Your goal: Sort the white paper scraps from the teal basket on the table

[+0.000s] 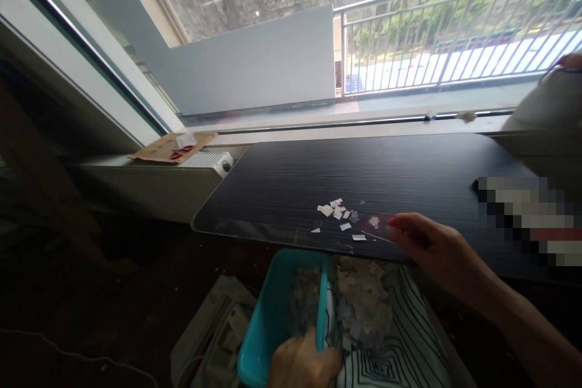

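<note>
My right hand (427, 245) pinches the corner of a small clear plastic bag (382, 229) with a reddish edge. A small whitish piece shows in or under the bag, low over the dark tabletop (282, 188). Left of it lie several small white paper scraps (337, 211). At the bottom, my left hand (302, 361) is closed over the near right rim of a teal plastic bin (261, 327), partly hiding it. Inside the bin is a blurred heap of clear and pale pieces (305, 297). More pale scraps (361, 300) lie on striped cloth (409, 315) beside the bin.
Red-handled scissors (182, 152) lie on brown cardboard (157, 150) on the sill at left, near a white power strip (209, 160). A pixelated object (527, 218) sits at the table's right. Boxes (218, 327) stand left of the bin. A window is behind the table.
</note>
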Available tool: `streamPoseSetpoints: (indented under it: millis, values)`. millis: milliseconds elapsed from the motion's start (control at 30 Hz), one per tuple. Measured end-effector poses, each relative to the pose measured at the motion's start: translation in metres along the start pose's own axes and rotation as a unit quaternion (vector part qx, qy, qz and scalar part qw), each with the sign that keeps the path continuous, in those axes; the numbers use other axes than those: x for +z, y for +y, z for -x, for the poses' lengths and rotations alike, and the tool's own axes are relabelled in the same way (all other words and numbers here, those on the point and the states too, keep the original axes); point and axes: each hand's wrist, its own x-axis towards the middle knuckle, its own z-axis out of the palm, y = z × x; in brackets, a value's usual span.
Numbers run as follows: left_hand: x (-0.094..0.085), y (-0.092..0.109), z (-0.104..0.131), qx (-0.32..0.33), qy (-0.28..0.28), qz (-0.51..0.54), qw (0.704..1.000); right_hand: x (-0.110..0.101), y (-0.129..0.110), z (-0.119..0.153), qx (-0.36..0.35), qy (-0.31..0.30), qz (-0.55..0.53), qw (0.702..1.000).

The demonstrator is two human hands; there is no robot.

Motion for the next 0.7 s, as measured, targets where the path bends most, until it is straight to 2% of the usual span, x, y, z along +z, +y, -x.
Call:
streamPoseSetpoints:
  millis: [100, 300, 500, 700]
  values:
    - [-0.004, 0.000, 0.003, -0.006, 0.006, 0.001, 1.000, 0.003, -0.006, -0.002, -0.012, -0.017, 0.017, 1.000]
    - [-0.007, -0.002, 0.011, 0.002, 0.009, -0.010, 1.000, -0.006, -0.004, 0.006, -0.011, -0.050, 0.031, 0.998]
    - [-0.006, 0.001, 0.012, 0.044, 0.078, -0.026, 0.996, 0.004, -0.009, 0.000, -0.027, -0.022, -0.005, 0.999]
    - [-0.007, 0.000, 0.015, 0.041, 0.101, -0.026, 0.994, -0.002, -0.011, 0.010, -0.017, -0.067, 0.010, 0.998]
